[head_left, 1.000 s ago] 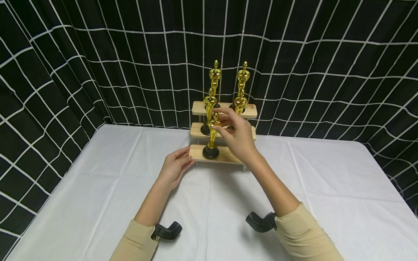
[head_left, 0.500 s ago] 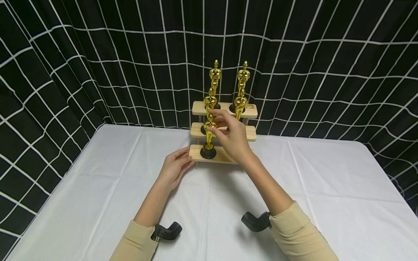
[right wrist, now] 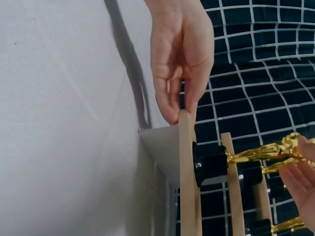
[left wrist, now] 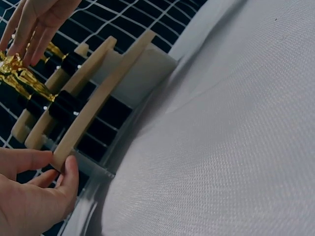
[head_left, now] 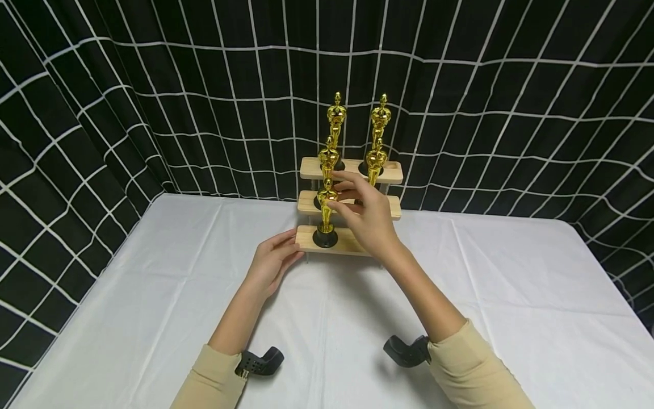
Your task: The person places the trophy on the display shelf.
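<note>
A small three-tier wooden shelf (head_left: 351,242) carries several gold award statuettes with black round bases. My left hand (head_left: 271,261) pinches the left end of its lowest board (left wrist: 98,98), thumb and fingers on either side. On that board stands the front statuette (head_left: 326,216), upright near the left end. At its upper body is my right hand (head_left: 372,216), with relaxed fingers and the thumb tip right at the figure's chest. The right wrist view shows this statuette (right wrist: 256,153) with the right fingers (right wrist: 298,179) beside its top.
Two statuettes stand on the top tier, one at left (head_left: 336,116) and one at right (head_left: 381,118). The middle tier holds another pair, partly hidden by the right hand. White cloth (head_left: 204,272) covers the table; a black curtain with white grid lines (head_left: 230,113) hangs behind.
The front statuette has shifted slightly left and gone from leaning to upright. My right hand moved left with it, then drew slightly right. The left hand has stayed at the board's end.
</note>
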A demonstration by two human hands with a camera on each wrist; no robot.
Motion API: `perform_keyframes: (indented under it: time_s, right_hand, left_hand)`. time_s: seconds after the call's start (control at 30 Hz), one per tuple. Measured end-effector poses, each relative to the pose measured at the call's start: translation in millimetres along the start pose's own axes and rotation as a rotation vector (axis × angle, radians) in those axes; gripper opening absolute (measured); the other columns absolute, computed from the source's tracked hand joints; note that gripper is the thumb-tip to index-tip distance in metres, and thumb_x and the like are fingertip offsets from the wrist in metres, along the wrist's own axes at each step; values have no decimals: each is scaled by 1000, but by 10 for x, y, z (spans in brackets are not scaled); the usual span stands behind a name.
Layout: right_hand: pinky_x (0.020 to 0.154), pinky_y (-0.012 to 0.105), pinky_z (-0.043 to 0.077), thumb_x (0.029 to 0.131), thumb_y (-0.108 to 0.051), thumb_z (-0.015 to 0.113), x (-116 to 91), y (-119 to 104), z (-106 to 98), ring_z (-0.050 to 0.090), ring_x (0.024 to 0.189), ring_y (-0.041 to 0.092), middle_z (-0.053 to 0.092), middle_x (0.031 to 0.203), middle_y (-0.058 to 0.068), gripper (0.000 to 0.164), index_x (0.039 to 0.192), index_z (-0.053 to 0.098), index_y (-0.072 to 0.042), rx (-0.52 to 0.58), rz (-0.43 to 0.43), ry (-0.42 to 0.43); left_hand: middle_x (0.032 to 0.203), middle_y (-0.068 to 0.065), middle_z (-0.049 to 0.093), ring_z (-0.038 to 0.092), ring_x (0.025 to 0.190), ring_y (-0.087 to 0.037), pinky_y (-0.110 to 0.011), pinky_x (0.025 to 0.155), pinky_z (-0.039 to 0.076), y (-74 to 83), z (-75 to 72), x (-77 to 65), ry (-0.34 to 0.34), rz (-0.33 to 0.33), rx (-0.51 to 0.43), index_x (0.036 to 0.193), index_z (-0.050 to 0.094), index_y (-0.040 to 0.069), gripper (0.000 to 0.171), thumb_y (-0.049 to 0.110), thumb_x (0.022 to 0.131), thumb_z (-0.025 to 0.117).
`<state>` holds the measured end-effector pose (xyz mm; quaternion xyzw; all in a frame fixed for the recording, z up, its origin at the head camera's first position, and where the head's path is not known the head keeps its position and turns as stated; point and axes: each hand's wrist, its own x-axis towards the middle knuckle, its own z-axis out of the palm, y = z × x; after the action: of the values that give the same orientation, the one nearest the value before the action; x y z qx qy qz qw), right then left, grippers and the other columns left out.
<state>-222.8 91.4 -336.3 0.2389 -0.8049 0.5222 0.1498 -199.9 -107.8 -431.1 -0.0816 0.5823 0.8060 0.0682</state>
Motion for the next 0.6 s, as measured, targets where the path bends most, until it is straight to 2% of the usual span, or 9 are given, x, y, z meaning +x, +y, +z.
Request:
perform_keyframes:
  time_s: [0.17, 0.27, 0.43, 0.6]
  right_hand:
    - [98, 43, 65, 94, 5, 76, -78, 11, -105, 71, 112, 36, 70, 122, 23, 50, 142, 61, -2, -2, 10, 16]
    - [96, 39, 65, 94, 5, 76, -135, 30, -176, 71, 111, 37, 70, 121, 23, 49, 141, 61, -1, -17, 11, 27]
    - [92, 21, 63, 94, 5, 75, -251, 85, -315, 71, 109, 38, 70, 120, 26, 47, 138, 61, 2, -39, 7, 51]
    - [88, 9, 59, 94, 9, 73, -349, 153, -455, 72, 106, 37, 71, 119, 27, 41, 134, 62, 5, -48, 19, 93]
  left_hand:
    - [153, -29, 49, 57, 130, -33, -22, 100, 61, -2, -3, 7, 10, -4, -5, 153, 44, -12, 49, -10, 104, 51]
    - [152, -29, 50, 58, 129, -33, -23, 101, 60, -3, -9, 14, 14, -5, -3, 153, 44, -12, 49, -10, 104, 51]
    - [151, -28, 51, 61, 125, -29, -24, 103, 60, 10, -14, -10, 21, -7, 8, 152, 45, -12, 48, -8, 105, 52]
    - [147, -29, 53, 66, 105, -14, -22, 100, 61, 38, -41, -38, 40, 3, 42, 152, 46, -12, 48, -7, 105, 53]
